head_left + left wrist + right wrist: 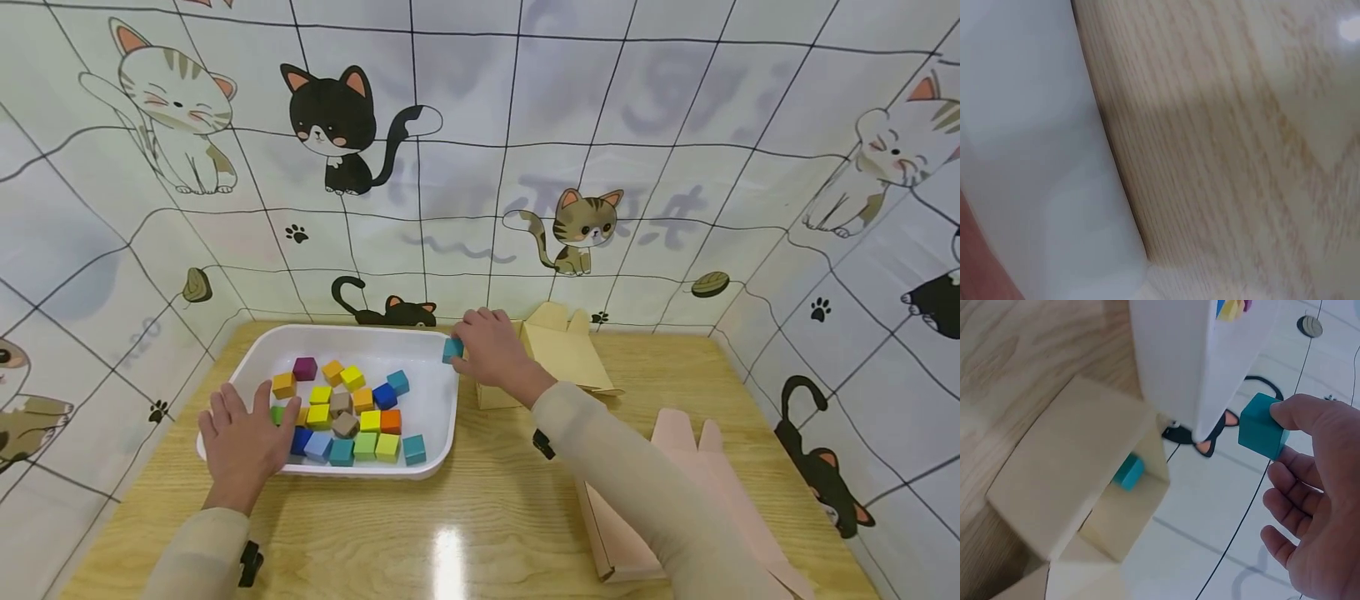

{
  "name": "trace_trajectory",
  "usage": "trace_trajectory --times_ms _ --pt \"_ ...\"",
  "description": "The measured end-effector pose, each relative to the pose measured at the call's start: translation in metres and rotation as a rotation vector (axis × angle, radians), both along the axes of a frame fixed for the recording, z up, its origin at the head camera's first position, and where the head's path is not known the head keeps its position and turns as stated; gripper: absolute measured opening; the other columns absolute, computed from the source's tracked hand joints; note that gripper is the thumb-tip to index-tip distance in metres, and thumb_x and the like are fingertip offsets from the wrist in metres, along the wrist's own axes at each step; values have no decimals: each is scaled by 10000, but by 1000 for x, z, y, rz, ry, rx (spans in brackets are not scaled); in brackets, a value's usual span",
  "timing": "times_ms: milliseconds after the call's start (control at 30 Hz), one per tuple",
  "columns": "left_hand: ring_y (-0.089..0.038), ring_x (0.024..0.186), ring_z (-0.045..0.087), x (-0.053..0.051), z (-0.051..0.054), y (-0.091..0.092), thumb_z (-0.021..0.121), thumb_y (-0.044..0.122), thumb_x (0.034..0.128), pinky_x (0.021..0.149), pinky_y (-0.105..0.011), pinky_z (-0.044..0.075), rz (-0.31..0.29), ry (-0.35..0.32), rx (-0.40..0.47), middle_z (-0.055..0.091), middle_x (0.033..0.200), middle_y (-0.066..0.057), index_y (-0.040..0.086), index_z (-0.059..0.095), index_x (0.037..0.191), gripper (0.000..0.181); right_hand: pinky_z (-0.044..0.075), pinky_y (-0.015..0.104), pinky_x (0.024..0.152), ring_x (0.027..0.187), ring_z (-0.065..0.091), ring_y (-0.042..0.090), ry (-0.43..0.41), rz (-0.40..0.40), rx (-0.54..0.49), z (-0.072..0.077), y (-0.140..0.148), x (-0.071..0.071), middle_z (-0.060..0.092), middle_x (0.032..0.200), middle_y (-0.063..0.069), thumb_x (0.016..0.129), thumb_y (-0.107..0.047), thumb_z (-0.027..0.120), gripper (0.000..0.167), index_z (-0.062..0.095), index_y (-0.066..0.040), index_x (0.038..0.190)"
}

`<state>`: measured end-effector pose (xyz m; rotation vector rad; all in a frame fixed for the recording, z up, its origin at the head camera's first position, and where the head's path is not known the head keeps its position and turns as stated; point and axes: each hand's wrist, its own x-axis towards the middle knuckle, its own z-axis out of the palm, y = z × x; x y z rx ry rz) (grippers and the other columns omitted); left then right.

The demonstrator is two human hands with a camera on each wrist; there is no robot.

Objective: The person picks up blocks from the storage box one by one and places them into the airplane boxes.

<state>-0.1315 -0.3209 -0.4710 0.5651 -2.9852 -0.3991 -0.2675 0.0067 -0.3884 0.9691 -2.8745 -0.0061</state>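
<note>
A teal cube (452, 350) (1262, 427) is pinched between thumb and fingers of the right hand (495, 350) (1322, 487), above the tray's right rim beside the yellow box (566, 354) (1072, 462). Inside that open box lies another teal cube (1129, 472), visible in the right wrist view. The left hand (247, 433) rests with spread fingers over the left side of the white tray (431, 417) (1054, 156), partly covering a green cube (277, 414). Colored cubes, among them a purple one (304, 368) and an orange-red one (390, 422), lie in the tray.
A pink box (622, 533) with raised flaps lies at the right of the wooden table (360, 533), partly under the right sleeve (637, 467). Behind the table hangs a curtain (465, 167) printed with cats and grid lines.
</note>
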Motion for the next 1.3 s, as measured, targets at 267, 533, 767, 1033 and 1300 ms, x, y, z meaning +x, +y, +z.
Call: trace_trajectory --times_ms 267,533,767,1033,1300 --pt "-608 1390 5 0 -2 -2 236 620 981 1131 -733 -11 1 5 -8 -34 1538 -412 40 247 1500 778 408 450 998 1020 502 243 -15 -83 67 -12 38 -25 578 1085 37 924 -400 621 276 664 -187 1094" --pt "-604 1393 3 0 -2 -2 245 607 986 1133 -731 -16 6 2 -13 -37 1541 -408 46 245 1501 761 423 451 942 1023 523 263 -66 -142 118 -33 55 -39 604 1083 56 897 -399 676 311 683 -190 1128" --pt "-601 1404 -5 1 -1 -1 241 612 984 1139 -726 -25 9 6 -1 -39 1545 -405 45 251 1500 767 399 453 972 1039 520 255 -139 -183 114 -49 53 -51 616 1100 41 902 -346 685 263 687 -192 1115" --pt "-590 1415 -14 -2 -5 -3 212 640 976 1148 -712 -37 16 -6 -16 -45 1549 -399 65 243 1507 784 413 463 958 1034 554 264 -140 -198 128 -62 47 -67 653 1095 33 897 -326 696 234 707 -212 1101" --pt "-584 1422 -3 -2 -3 -2 201 643 975 1155 -699 -38 25 -2 -14 -33 1551 -397 66 255 1502 783 418 477 982 1057 568 277 -150 -214 155 -67 40 -74 665 1130 47 903 -318 690 256 709 -226 1142"
